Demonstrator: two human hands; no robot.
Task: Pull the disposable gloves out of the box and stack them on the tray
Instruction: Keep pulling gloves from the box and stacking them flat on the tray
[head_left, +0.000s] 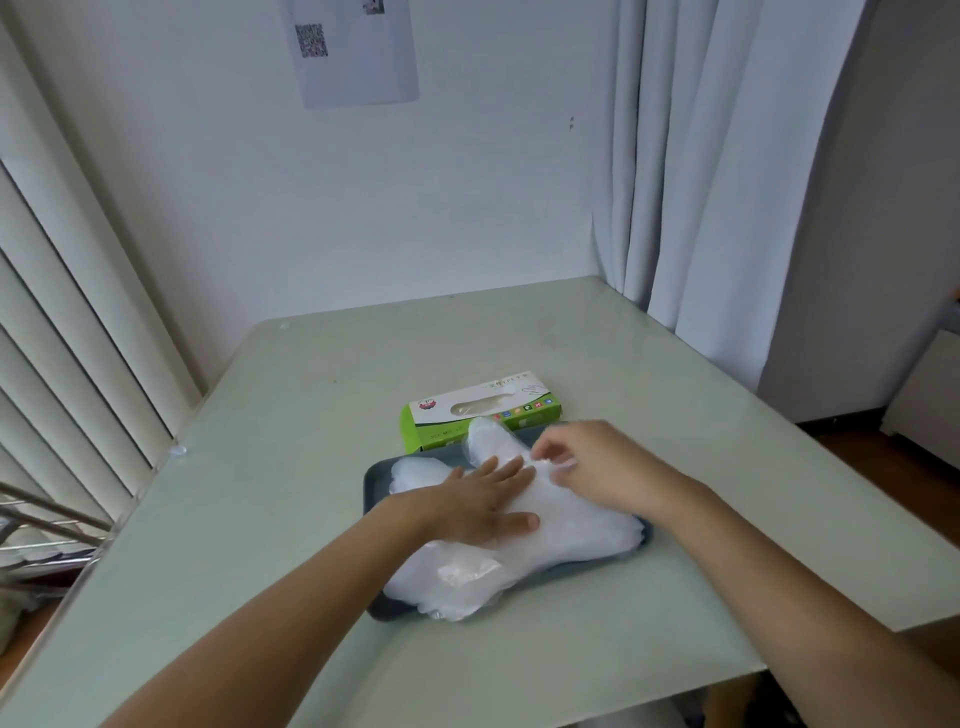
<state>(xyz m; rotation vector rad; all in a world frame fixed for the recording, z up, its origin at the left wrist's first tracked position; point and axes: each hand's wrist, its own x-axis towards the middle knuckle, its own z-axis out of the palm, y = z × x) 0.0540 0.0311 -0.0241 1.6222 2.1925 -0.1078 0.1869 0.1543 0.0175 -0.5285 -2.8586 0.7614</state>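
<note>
Gloves (571, 525): light, slippery film, heaped on the tray (372, 475); best pinched by an edge.
Left hand (483, 501): fingers straight, pressed flat on the pile.
Right hand (587, 462): fingers curled, top edge seemingly pinched.
Box (483, 408): set just behind.

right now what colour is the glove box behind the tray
The glove box is green with a white top, shown best in the head view.

Centre frame, the tray (375, 483) sits on the table (291, 447), gloves (571, 519) piled on it, the box (483, 410) just behind, toward the wall.
</note>
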